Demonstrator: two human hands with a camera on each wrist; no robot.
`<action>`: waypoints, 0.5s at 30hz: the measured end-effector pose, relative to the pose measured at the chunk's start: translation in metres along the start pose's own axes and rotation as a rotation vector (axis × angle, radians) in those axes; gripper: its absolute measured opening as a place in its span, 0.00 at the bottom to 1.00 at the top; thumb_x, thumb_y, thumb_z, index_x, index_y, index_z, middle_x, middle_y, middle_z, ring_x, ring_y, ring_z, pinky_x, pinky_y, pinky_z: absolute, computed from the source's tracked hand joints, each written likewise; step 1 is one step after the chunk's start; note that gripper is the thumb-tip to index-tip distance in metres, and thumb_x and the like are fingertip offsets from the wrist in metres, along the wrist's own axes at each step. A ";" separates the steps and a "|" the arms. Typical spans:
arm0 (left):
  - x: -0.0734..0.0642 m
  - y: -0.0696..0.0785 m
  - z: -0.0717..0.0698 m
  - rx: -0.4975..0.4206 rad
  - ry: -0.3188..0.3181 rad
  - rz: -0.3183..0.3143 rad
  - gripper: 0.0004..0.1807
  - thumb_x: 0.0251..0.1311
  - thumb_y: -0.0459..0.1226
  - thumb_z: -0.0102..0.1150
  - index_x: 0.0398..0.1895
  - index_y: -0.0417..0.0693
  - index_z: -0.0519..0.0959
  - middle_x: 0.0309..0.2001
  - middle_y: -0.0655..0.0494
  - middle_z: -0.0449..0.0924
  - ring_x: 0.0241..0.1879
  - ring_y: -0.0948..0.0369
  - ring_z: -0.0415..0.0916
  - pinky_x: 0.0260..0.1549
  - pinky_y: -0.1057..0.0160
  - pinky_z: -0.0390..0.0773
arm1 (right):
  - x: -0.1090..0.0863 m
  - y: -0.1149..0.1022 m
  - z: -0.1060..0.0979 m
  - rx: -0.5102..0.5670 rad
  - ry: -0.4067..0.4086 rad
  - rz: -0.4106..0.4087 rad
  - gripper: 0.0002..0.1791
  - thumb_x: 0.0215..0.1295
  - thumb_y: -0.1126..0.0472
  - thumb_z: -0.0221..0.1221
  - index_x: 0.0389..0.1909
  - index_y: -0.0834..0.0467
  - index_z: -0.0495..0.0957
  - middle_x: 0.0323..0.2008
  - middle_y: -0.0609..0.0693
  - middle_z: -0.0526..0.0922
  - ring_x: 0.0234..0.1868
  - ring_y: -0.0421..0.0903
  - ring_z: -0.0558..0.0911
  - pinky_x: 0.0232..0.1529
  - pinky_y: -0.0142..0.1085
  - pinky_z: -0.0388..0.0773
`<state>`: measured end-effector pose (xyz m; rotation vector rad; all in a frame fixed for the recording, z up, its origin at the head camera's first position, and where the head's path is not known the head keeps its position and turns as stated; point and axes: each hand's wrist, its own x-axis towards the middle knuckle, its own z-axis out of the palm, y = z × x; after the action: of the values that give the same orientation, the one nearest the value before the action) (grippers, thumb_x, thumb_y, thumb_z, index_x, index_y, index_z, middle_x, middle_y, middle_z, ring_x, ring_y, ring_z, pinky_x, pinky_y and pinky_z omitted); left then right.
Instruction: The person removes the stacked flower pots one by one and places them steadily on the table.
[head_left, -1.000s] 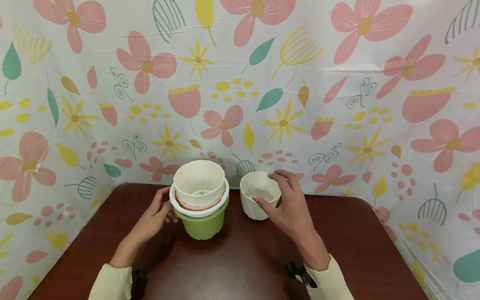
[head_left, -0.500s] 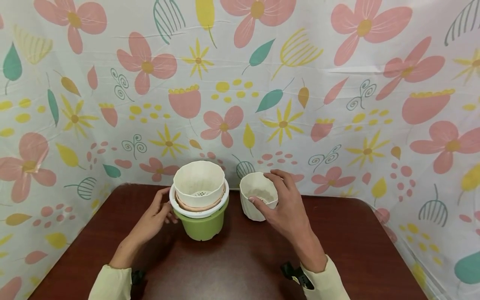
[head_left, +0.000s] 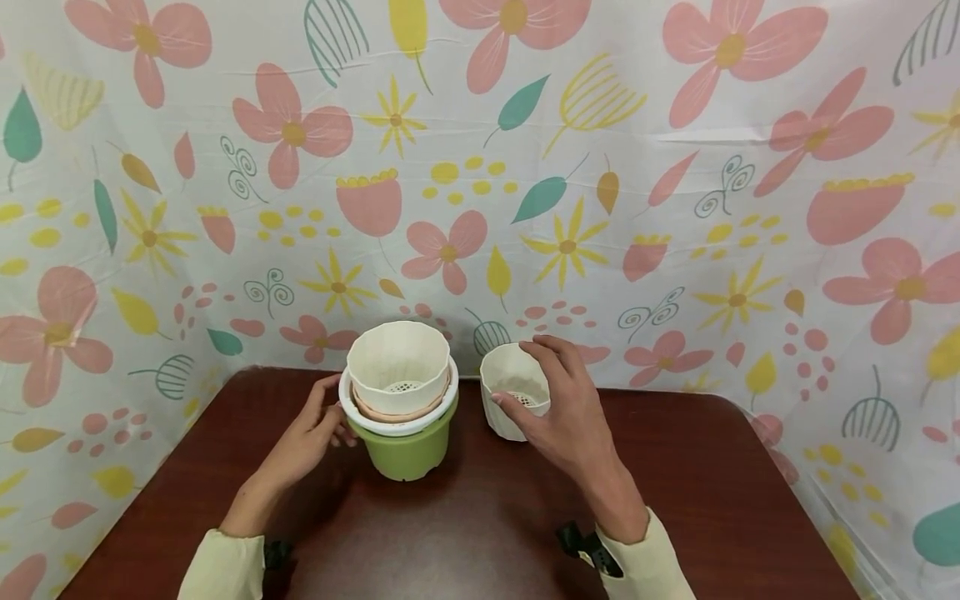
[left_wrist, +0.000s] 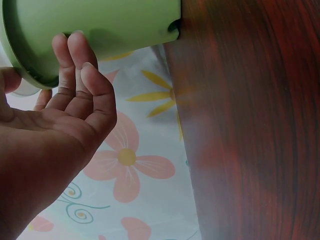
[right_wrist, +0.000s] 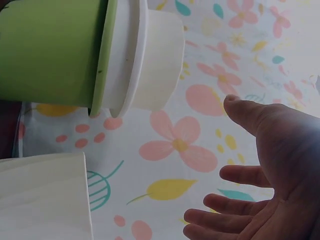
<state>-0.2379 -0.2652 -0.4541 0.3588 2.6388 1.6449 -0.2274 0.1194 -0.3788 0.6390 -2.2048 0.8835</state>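
Several flowerpots are nested in a stack: a green flowerpot (head_left: 407, 446) at the bottom, a white rim (head_left: 397, 429), a peach rim (head_left: 401, 414) and a cream flowerpot (head_left: 397, 362) on top. My left hand (head_left: 303, 437) holds the stack's left side. Its thumb is at the rim and its bent fingers (left_wrist: 77, 55) are against the green side. A second cream flowerpot (head_left: 498, 400) stands upright to the right of the stack. My right hand (head_left: 566, 417) hovers over its right side, thumb and fingers spread. In the right wrist view, that hand looks apart from the pot.
A dark brown wooden table (head_left: 435, 542) bears the pots. Behind it hangs a flower-patterned sheet (head_left: 480, 167), close to both the stack and the separate pot.
My right hand has shifted slightly left over the separate cream flowerpot, whose holed bottom now shows more. The left hand and the stack stay as they were.
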 end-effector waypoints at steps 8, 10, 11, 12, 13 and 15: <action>0.001 -0.001 0.001 -0.006 0.000 -0.001 0.25 0.87 0.43 0.39 0.81 0.59 0.52 0.41 0.46 0.83 0.40 0.50 0.83 0.43 0.57 0.80 | 0.002 -0.005 0.001 0.018 0.000 -0.003 0.38 0.57 0.49 0.80 0.65 0.59 0.79 0.66 0.60 0.75 0.68 0.55 0.75 0.61 0.55 0.79; 0.001 -0.001 0.001 -0.009 0.003 -0.002 0.25 0.87 0.43 0.39 0.81 0.60 0.52 0.41 0.46 0.83 0.40 0.50 0.83 0.43 0.58 0.80 | 0.002 -0.005 0.002 0.021 0.003 -0.007 0.38 0.57 0.50 0.80 0.65 0.59 0.79 0.66 0.60 0.75 0.68 0.55 0.75 0.61 0.55 0.79; 0.002 -0.001 0.000 -0.009 0.004 -0.002 0.25 0.87 0.43 0.39 0.81 0.60 0.52 0.41 0.46 0.83 0.40 0.51 0.83 0.43 0.58 0.80 | 0.003 -0.005 0.002 0.024 0.005 -0.010 0.38 0.57 0.50 0.80 0.65 0.59 0.79 0.66 0.61 0.75 0.67 0.55 0.75 0.61 0.55 0.79; 0.002 -0.002 0.000 -0.007 0.004 -0.002 0.25 0.87 0.43 0.39 0.81 0.60 0.52 0.41 0.46 0.83 0.40 0.51 0.83 0.43 0.59 0.80 | 0.003 -0.006 0.002 0.024 0.007 -0.012 0.37 0.57 0.50 0.80 0.65 0.59 0.79 0.66 0.61 0.75 0.67 0.55 0.75 0.61 0.55 0.79; 0.002 -0.002 0.000 -0.006 0.004 -0.001 0.25 0.87 0.43 0.39 0.81 0.60 0.52 0.41 0.46 0.83 0.40 0.51 0.83 0.42 0.59 0.80 | 0.004 -0.006 0.002 0.026 0.010 -0.014 0.37 0.58 0.50 0.80 0.65 0.59 0.79 0.66 0.61 0.75 0.67 0.55 0.75 0.61 0.55 0.79; 0.002 -0.002 0.000 -0.004 0.003 -0.001 0.25 0.87 0.43 0.39 0.81 0.60 0.52 0.41 0.45 0.83 0.40 0.51 0.83 0.43 0.59 0.80 | 0.005 -0.006 0.003 0.028 0.014 -0.017 0.37 0.58 0.50 0.80 0.65 0.59 0.79 0.66 0.61 0.75 0.67 0.55 0.75 0.61 0.55 0.79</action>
<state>-0.2404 -0.2656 -0.4554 0.3556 2.6368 1.6512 -0.2274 0.1122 -0.3744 0.6624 -2.1751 0.9092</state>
